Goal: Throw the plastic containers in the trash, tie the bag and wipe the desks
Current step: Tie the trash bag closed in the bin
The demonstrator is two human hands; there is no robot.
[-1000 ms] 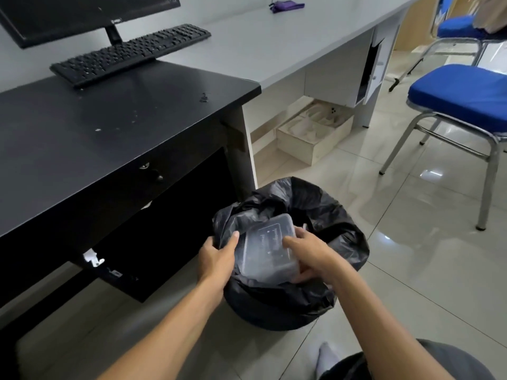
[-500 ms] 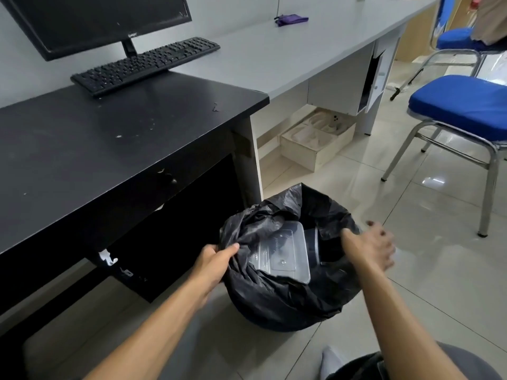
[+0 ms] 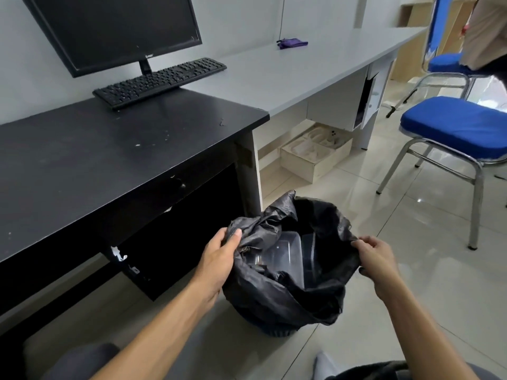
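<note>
Gathering the bag's rim is the step in hand, judging from the head view, the only one. The left hand [image 3: 219, 259] has its fingers closed on a bunch of the black trash bag [image 3: 288, 294] at the near-left of the rim; the right hand [image 3: 377, 259] pinches the rim on the opposite side, thumb and fingers shut on the film. To do it well, I would draw both edges up and inward evenly, clear of the bin, leaving enough slack above the contents to knot. The plastic container [image 3: 282, 253] lies inside the bag, tilted, clear and rectangular, its ribbed lid catching light. The bag is thin, crinkled and glossy, and sits on the tiled floor just beside the black bench [image 3: 96, 157], which shows pale specks to be wiped.
</note>
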